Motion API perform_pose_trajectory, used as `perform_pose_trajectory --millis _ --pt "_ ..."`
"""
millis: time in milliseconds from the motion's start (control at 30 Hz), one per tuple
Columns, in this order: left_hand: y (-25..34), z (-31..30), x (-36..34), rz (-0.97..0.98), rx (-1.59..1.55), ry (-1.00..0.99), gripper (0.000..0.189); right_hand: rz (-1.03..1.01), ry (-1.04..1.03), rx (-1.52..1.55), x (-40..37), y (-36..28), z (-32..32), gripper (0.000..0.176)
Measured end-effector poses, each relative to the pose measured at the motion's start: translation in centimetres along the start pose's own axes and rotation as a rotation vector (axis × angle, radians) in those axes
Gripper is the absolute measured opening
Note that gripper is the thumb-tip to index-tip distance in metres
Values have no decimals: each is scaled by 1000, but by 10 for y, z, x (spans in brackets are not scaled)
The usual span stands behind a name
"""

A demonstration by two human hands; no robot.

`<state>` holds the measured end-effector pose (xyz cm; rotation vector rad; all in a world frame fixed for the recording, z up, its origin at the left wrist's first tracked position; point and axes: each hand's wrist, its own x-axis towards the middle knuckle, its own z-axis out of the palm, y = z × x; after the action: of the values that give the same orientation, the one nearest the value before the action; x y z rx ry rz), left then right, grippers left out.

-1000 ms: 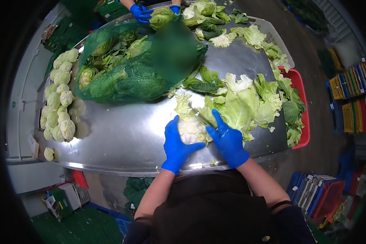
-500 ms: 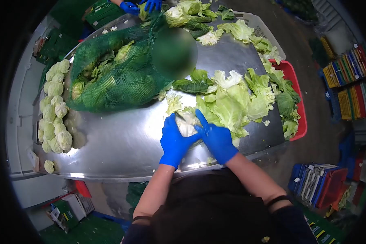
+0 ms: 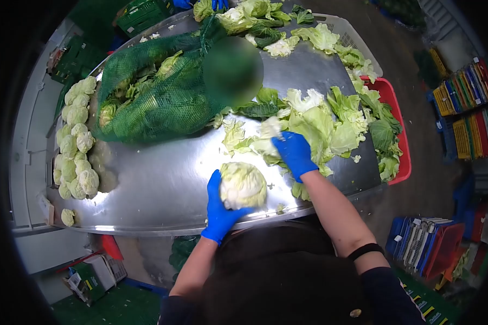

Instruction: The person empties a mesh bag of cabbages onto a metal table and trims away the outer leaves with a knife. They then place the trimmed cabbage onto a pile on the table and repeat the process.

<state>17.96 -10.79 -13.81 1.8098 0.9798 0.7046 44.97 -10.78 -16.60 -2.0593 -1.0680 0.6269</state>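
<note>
A pale, trimmed cauliflower-like cabbage head (image 3: pixel 243 186) rests in my blue-gloved left hand (image 3: pixel 220 212), whose fingers and thumb wrap its left and lower sides near the table's front edge. Up and to the right, my blue-gloved right hand (image 3: pixel 296 153) has its fingers closed on a pale leaf (image 3: pixel 270 136). Loose green leaves (image 3: pixel 314 130) lie in a pile beside and beyond that hand. The metal table (image 3: pixel 152 184) carries everything here.
A green net sack (image 3: pixel 162 108) of cabbages lies at the back left. Trimmed heads (image 3: pixel 77 141) line the left edge. A red bin (image 3: pixel 400 135) of leaves stands at the right, a pale crate (image 3: pixel 358 43) behind it. A co-worker's gloved hands (image 3: pixel 219 4) show at the far edge.
My hands have moved apart. The left has drawn the head nearer the front edge, while the right has shifted up and right with a leaf. The co-worker's hands have moved farther back.
</note>
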Motion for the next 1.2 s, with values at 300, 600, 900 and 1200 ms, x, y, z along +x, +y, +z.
perform_pose_trajectory --millis 300,600,900,1200 --pt "11 -2 -7 77 86 -50 106 -420 -323 65 -50 -70 -35 93" --pt "52 14 19 11 584 -58 106 -505 -481 -296 -25 -101 2 31" --pt "29 -9 17 -127 428 -9 104 -104 -567 -182 -39 -68 -36 73" --pt "11 -21 16 -231 242 -27 105 -343 -371 161 -90 -19 23 55"
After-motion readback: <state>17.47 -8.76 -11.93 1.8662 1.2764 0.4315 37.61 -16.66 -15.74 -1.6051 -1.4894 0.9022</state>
